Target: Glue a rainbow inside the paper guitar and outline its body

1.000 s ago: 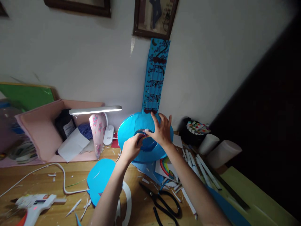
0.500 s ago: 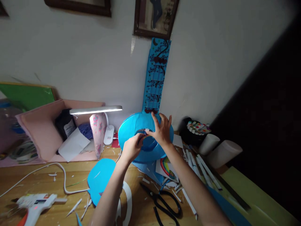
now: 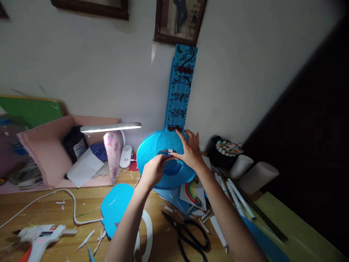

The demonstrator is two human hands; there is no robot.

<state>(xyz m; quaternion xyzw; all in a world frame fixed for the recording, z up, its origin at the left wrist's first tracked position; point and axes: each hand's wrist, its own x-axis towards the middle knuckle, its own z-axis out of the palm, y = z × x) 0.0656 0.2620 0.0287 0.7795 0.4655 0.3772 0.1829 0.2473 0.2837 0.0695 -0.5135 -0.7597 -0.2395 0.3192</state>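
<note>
A blue cardboard oval [image 3: 148, 147] with a round hole in its middle stands upright at the back of the desk. My left hand [image 3: 154, 169] is closed at the left edge of the hole, its fingertips pressed together; what they pinch is mostly hidden. Beside those fingertips, inside the hole, shows a small curved rainbow-coloured edge [image 3: 172, 158]. My right hand [image 3: 191, 149] lies over the right side of the oval, thumb stretched towards the left fingertips and other fingers spread. A small white bit [image 3: 171, 150] sits at the hole's upper rim.
A tall decorated blue panel [image 3: 181, 89] leans on the wall behind. Black scissors [image 3: 188, 233], a glue gun [image 3: 45, 233], a blue cutout [image 3: 117, 207] and paper scraps lie in front. A lamp [image 3: 111, 127] and pink box [image 3: 35, 145] stand left; white cups [image 3: 241, 166] and markers [image 3: 240, 200] right.
My right forearm and wrist have shifted slightly right, and the right hand has tilted a little. More of the rainbow-coloured edge shows in the hole. My left hand has hardly moved.
</note>
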